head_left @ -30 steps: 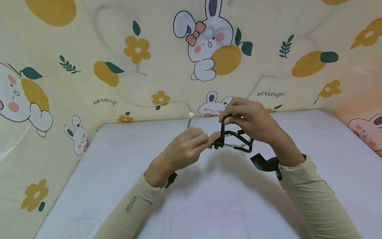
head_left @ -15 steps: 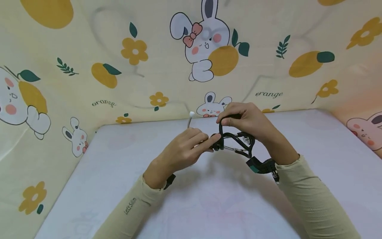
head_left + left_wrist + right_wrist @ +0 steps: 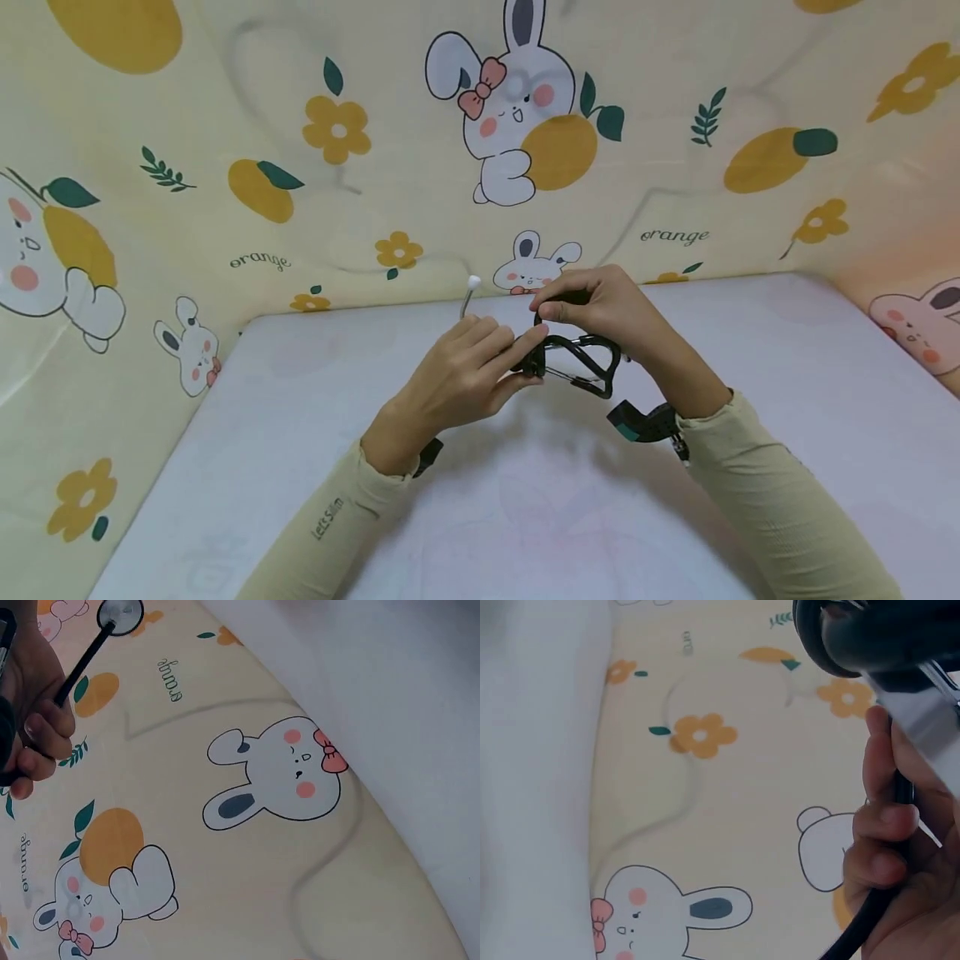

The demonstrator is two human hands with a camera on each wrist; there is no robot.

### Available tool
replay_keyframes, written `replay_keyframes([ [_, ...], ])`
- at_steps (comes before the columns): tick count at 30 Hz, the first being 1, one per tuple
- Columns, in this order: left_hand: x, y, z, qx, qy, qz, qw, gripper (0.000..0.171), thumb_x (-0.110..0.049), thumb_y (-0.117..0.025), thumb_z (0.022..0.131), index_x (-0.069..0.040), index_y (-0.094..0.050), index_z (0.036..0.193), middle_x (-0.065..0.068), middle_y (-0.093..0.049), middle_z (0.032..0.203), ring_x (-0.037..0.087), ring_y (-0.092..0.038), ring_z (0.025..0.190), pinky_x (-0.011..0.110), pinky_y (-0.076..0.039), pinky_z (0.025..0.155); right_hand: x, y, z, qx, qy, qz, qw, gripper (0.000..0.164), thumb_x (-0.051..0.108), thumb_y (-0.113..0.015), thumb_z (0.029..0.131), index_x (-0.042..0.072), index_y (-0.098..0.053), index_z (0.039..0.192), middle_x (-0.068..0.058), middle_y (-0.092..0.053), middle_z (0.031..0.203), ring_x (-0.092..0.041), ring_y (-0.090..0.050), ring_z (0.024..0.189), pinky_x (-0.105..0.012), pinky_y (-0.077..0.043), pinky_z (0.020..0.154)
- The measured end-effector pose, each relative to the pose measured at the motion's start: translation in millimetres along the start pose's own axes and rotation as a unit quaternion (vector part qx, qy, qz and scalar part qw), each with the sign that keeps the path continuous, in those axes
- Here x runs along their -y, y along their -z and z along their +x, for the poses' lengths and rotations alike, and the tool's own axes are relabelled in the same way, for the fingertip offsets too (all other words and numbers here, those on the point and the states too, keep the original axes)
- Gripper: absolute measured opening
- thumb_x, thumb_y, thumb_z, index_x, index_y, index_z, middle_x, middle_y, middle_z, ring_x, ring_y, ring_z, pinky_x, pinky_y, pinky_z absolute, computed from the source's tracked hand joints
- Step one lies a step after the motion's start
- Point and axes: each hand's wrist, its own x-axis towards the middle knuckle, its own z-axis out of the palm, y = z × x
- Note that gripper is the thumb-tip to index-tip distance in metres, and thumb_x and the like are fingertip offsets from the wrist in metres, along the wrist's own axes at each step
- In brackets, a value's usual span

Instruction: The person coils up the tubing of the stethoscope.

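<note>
A stethoscope, its black tubing (image 3: pixel 533 362) gathered into loops, is held above the white tabletop between both hands in the head view. My left hand (image 3: pixel 465 371) grips the bundle, index finger extended along the loops. A metal ear tube with a white eartip (image 3: pixel 474 282) sticks up behind that hand. My right hand (image 3: pixel 618 312) pinches a stretch of tubing just above the bundle. In the left wrist view, the round chestpiece (image 3: pixel 120 615) juts out beyond curled fingers. Black tubing (image 3: pixel 866 922) runs through the right fingers in the right wrist view, below a blurred metal part.
The white tabletop (image 3: pixel 480 517) stretches below the hands. Behind it stands a cream backdrop (image 3: pixel 420 167) printed with rabbits, oranges and flowers. A black wrist device (image 3: pixel 645 422) hangs beneath the right wrist.
My right hand has moved left and slightly down, drawing the tubing closer to the left hand. The looped bundle has shifted left, while the left hand has stayed nearly in place.
</note>
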Motion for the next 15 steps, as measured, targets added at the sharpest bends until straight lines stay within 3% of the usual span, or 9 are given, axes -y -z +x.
replay_keyframes([
  [7, 5.6, 5.4, 1.2, -0.007, -0.016, -0.020, 0.9996, 0.055, -0.038, -0.081, 0.082, -0.002, -0.069, 0.122, 0.000, -0.054, 0.077, 0.015, -0.048, 0.071, 0.026, -0.039, 0.066, -5.4, 0.3, 0.0, 0.018, -0.011, 0.028, 0.999, 0.020, 0.017, -0.074, 0.091, 0.003, -0.073, 0.104, 0.000, -0.071, 0.098, -0.014, -0.065, 0.088, -0.023, -0.055, 0.078],
  [12, 12.1, 10.0, 0.9, -0.026, 0.024, -0.046, 0.9983, 0.055, -0.034, -0.084, 0.079, -0.002, -0.069, 0.120, 0.001, -0.055, 0.078, 0.017, -0.050, 0.073, 0.028, -0.042, 0.067, -7.7, -2.2, 3.9, 0.011, 0.016, 0.014, 1.000, 0.027, 0.022, -0.066, 0.096, 0.006, -0.066, 0.119, -0.005, -0.069, 0.105, -0.015, -0.064, 0.094, -0.024, -0.052, 0.083],
  [15, 15.6, 13.2, -0.6, -0.049, 0.062, -0.064, 0.9948, 0.055, -0.031, -0.086, 0.077, 0.000, -0.070, 0.119, 0.003, -0.055, 0.078, 0.018, -0.051, 0.074, 0.030, -0.043, 0.068, -9.6, -4.7, 7.8, 0.003, 0.034, -0.011, 0.999, 0.025, 0.015, -0.061, 0.099, 0.005, -0.059, 0.122, -0.011, -0.067, 0.107, -0.020, -0.063, 0.097, -0.030, -0.050, 0.085],
])
